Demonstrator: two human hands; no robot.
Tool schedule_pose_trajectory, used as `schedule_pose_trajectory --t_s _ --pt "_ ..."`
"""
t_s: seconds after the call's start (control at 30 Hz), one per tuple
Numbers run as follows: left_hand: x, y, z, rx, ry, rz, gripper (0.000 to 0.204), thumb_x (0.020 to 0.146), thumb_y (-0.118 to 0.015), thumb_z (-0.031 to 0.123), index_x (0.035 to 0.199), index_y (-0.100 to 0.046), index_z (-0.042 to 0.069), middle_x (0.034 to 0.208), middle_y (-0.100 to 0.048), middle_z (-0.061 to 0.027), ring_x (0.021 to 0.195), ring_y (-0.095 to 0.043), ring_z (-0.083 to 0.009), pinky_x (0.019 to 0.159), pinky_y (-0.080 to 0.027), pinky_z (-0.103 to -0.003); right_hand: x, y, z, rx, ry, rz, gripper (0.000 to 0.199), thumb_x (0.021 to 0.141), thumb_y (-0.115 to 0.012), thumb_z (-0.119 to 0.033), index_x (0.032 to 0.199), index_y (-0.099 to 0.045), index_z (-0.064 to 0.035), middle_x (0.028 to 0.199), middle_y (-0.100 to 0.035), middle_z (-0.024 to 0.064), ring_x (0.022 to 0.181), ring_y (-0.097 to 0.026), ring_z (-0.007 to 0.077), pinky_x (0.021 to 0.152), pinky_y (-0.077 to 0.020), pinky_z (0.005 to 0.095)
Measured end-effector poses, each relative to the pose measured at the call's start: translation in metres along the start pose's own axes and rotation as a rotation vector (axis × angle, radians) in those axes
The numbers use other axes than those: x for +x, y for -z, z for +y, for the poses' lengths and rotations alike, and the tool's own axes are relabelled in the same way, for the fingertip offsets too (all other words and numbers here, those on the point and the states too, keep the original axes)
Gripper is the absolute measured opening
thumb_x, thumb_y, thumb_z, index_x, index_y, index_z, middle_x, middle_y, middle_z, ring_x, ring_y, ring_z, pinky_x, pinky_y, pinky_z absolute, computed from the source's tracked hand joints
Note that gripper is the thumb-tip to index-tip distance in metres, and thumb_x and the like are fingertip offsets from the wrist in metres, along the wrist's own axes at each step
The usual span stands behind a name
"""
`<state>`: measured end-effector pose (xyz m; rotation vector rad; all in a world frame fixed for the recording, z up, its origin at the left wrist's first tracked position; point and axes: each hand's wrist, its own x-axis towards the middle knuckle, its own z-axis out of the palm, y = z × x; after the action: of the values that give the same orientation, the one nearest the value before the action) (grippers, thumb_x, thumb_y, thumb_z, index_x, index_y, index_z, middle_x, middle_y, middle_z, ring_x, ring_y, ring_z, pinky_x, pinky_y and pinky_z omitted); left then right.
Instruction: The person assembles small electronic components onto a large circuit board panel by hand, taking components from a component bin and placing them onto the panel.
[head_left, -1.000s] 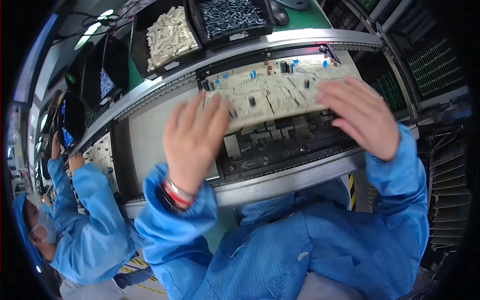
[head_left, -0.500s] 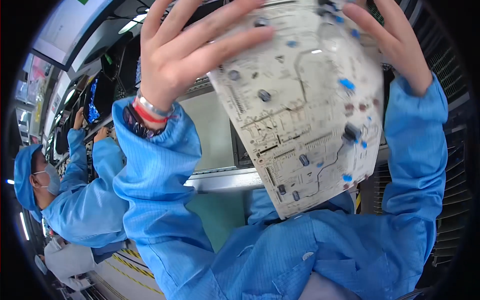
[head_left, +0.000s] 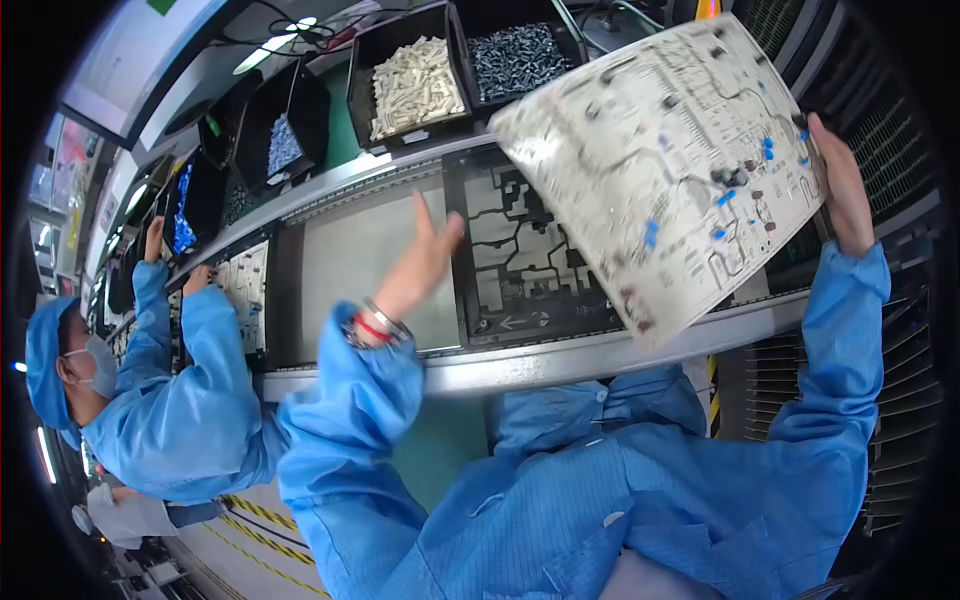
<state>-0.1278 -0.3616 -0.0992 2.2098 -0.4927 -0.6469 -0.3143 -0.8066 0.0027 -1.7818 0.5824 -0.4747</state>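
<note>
My right hand grips the right edge of a large pale circuit board with small blue and dark parts, held tilted in the air over the conveyor. My left hand is off the board, fingers apart, hovering above the belt to the left of a black carrier frame that lies on the line. A red band and a metal band sit on my left wrist. Both arms wear blue sleeves.
Black bins of white parts, dark screws and bluish parts stand behind the conveyor rail. A co-worker in blue coat and cap works at the left on another board. Dark racks stand at the right.
The board was lifted off the carrier frame and swung up, then over to the right. My left hand let go of it; only my right hand holds it now.
</note>
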Motion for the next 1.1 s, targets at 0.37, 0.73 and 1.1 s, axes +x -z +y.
schedule_pose_trajectory --t_s 0.37,0.73,1.1 --pt "0.035 -0.106 0.022 -0.932 -0.224 -0.266 0.070 0.097 -0.037 0.037 0.144 0.011 0.020 0.151 -0.001 -0.0086 0.137 -0.011 -0.0216 0.110 -0.011 -0.038 -0.014 0.012 0.093 0.117 -0.190 0.048 0.039 0.093 -0.050 -0.032 0.104 -0.060 0.0045 0.094 -0.065 0.0055 0.083 -0.060 0.0087 0.076 -0.0446 0.0215" --pt "0.014 -0.099 0.070 -0.293 -0.536 0.041 0.069 0.089 -0.052 0.021 0.143 -0.013 0.005 0.148 -0.006 -0.0204 0.138 -0.005 -0.0350 0.110 -0.011 -0.045 -0.036 0.001 0.106 -0.330 -0.037 0.027 0.046 0.087 -0.060 -0.017 0.122 -0.046 0.0088 0.116 -0.054 0.0142 0.102 -0.053 0.0182 0.088 -0.0411 0.0271" --pt "-0.008 -0.097 0.103 0.632 -0.686 -0.072 0.051 0.079 -0.062 0.016 0.127 -0.047 0.007 0.141 -0.033 -0.0132 0.132 -0.025 -0.0377 0.106 -0.023 -0.049 -0.044 -0.010 0.086 -1.000 0.266 -0.051 0.062 0.074 -0.064 -0.007 0.132 -0.041 -0.0044 0.133 -0.036 0.0127 0.119 -0.031 0.0345 0.102 -0.0273 0.0391"
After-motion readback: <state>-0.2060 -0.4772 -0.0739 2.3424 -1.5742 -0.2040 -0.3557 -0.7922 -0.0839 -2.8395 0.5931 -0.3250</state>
